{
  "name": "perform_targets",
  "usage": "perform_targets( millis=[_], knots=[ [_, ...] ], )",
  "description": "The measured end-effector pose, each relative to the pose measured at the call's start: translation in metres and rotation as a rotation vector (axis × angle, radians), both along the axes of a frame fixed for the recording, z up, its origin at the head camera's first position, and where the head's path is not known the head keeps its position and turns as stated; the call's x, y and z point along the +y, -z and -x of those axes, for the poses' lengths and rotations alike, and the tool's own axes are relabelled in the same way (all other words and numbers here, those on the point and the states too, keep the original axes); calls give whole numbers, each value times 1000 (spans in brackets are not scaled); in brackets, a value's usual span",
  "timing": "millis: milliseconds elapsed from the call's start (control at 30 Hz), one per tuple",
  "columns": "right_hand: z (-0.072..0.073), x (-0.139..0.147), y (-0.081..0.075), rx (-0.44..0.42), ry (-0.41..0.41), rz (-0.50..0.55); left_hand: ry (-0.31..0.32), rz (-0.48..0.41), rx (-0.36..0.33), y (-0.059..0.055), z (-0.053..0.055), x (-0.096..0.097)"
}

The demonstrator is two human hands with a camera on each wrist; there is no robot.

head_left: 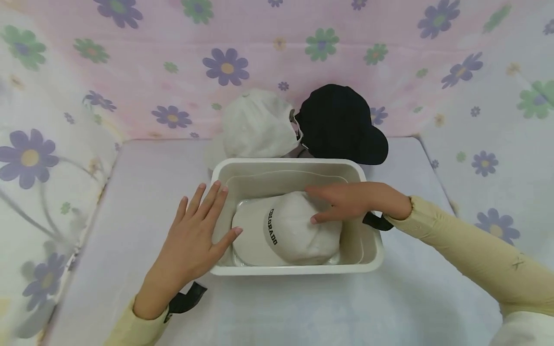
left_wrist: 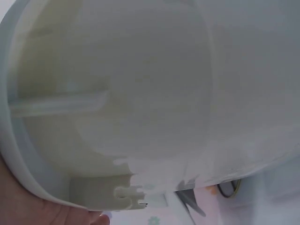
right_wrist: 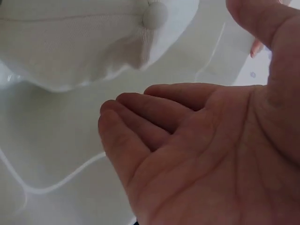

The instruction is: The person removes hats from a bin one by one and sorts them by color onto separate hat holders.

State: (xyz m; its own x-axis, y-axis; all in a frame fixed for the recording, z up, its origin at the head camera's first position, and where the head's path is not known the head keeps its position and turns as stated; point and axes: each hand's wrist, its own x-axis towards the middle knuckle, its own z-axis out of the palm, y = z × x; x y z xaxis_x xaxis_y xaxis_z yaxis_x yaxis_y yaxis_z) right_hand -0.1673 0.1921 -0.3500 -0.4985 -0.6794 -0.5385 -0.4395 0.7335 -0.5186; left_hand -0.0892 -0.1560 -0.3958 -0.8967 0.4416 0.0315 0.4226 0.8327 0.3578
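Observation:
A cream baseball cap (head_left: pixel 298 235) with dark "COLORADO" lettering lies in a white plastic bin (head_left: pixel 294 271), its brim toward the left. My left hand (head_left: pixel 190 240) is at the bin's left side, fingers straight and spread, the thumb reaching over the rim. Over the cap's right part is my right hand (head_left: pixel 350 199), reaching in across the bin's right rim with fingers extended. In the right wrist view, the palm (right_wrist: pixel 206 154) faces the camera and holds nothing. The crown with its top button (right_wrist: pixel 154 16) shows beyond the fingertips.
Behind the bin, a white cap (head_left: pixel 257 125) and a black cap (head_left: pixel 342 125) sit side by side, backs together. A pale cloth covers the table (head_left: pixel 268 312). Flower-printed fabric (head_left: pixel 277 57) rises at the back and on both sides.

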Motion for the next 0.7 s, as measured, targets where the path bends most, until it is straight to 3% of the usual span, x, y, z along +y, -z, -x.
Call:
perform_targets(
  millis=[300, 700],
  knots=[
    [4, -18, 14, -8, -38, -35, -11, 19, -26, -1, 0, 3],
    [7, -30, 14, 9, 36, -146, -15, 13, -34, -1, -1, -1]
  ],
)
